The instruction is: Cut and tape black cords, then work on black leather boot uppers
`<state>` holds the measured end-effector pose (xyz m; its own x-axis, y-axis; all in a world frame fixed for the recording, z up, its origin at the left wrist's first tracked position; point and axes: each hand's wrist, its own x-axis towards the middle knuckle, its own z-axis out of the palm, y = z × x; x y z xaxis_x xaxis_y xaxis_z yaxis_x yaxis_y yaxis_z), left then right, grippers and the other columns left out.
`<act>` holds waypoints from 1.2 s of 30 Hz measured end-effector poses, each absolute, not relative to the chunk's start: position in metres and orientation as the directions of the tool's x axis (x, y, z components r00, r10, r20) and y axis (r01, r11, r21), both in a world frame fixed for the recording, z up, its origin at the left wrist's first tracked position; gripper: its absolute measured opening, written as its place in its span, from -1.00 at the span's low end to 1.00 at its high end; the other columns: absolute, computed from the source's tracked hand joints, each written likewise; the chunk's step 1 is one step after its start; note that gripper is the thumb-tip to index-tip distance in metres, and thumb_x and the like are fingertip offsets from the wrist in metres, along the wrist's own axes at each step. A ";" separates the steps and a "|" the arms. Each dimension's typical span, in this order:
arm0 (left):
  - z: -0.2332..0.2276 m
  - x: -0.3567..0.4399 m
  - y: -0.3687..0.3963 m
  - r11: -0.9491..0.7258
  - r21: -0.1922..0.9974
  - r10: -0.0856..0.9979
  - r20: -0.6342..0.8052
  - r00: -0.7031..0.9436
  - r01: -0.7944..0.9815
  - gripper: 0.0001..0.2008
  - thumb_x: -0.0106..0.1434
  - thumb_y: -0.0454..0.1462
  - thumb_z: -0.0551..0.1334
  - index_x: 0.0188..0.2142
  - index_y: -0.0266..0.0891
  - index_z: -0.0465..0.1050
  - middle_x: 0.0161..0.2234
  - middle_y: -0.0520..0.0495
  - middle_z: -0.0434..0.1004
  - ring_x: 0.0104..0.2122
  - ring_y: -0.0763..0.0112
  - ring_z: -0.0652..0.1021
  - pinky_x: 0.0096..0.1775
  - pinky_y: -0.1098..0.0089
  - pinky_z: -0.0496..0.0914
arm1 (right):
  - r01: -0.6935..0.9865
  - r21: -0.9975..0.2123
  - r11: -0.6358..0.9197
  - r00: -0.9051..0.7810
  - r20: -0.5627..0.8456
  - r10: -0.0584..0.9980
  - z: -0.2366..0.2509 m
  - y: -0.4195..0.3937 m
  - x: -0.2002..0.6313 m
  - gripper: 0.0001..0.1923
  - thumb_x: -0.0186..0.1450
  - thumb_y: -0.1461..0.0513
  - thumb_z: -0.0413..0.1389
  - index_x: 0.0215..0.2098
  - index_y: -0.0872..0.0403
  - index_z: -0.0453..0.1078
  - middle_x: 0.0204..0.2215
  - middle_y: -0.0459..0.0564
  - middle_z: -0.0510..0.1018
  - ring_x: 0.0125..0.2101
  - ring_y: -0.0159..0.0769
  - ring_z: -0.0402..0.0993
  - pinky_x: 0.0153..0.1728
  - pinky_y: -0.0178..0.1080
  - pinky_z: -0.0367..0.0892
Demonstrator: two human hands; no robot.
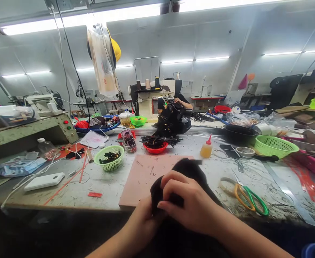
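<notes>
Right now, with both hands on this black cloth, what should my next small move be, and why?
Probably lower the cloth onto the pink board and smooth it: your left hand and right hand hold it bunched by the board's near edge, and your curled right fingers cover part of it.

The worktable (pixel 111 184) has a pale top, stained and littered with dark specks, heaviest along the right front edge. A pink board (pixel 144 175) lies flat at centre. Left of it stand a light green basket (pixel 111 166) of black pieces, a white power bank (pixel 44 181), a red strip (pixel 95 195) near the front edge and an open notebook (pixel 93 139) further back. Behind the board sits a red bowl (pixel 154 149). To the right, an upright bottle of amber liquid (pixel 206 150), a tape roll (pixel 245 153) and scissors (pixel 245 189) with orange and green handles are noted.
</notes>
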<state>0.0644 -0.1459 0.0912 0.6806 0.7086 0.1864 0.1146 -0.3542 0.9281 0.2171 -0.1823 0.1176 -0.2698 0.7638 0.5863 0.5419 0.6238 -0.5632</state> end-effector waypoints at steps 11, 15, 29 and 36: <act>0.066 0.044 -0.143 0.005 0.989 0.869 0.071 0.490 -0.151 -0.71 0.12 -0.23 0.24 -0.14 -0.19 0.48 -0.13 -0.10 0.55 -0.07 0.17 0.47 0.01 0.27 0.30 | 0.551 -0.601 0.579 -0.284 0.517 0.808 0.095 -0.178 0.209 -0.85 0.19 0.28 0.07 -0.50 0.05 0.18 -0.44 -0.06 0.41 -0.46 -0.36 0.36 -0.44 -0.33 0.26; 0.068 0.045 -0.145 -0.002 0.990 0.873 0.069 0.484 -0.138 -0.68 0.10 -0.23 0.26 -0.12 -0.21 0.48 -0.13 -0.12 0.55 -0.09 0.15 0.48 -0.01 0.25 0.32 | 0.580 -0.592 0.559 -0.278 0.502 0.819 0.094 -0.178 0.210 -0.88 0.18 0.31 0.04 -0.50 0.06 0.18 -0.43 -0.04 0.45 -0.49 -0.37 0.37 -0.46 -0.33 0.26; 0.062 0.052 -0.146 -0.097 0.993 0.926 0.115 0.360 -0.067 -0.76 0.11 -0.24 0.24 -0.20 -0.17 0.52 -0.21 -0.08 0.59 -0.16 0.21 0.53 -0.09 0.33 0.37 | 0.660 -0.503 0.558 -0.233 0.569 0.789 0.082 -0.172 0.210 -0.86 0.23 0.27 0.01 -0.49 0.07 0.20 -0.55 -0.10 0.39 -0.57 -0.40 0.31 -0.53 -0.35 0.20; 0.048 0.054 -0.145 0.158 0.952 0.912 -0.039 0.409 -0.261 -0.72 0.04 -0.20 0.32 -0.24 -0.24 0.55 -0.30 -0.15 0.62 -0.27 0.20 0.57 -0.11 0.26 0.39 | 0.585 -0.587 0.559 -0.222 0.547 0.807 0.082 -0.173 0.209 -0.83 0.15 0.30 0.10 -0.53 0.05 0.18 -0.54 -0.12 0.43 -0.55 -0.40 0.34 -0.51 -0.36 0.23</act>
<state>0.0538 -0.1451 0.0480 0.4094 0.9115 -0.0389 -0.2614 0.1580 0.9522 0.2090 -0.1734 0.0816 -0.2223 0.8071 0.5469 0.5854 0.5591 -0.5872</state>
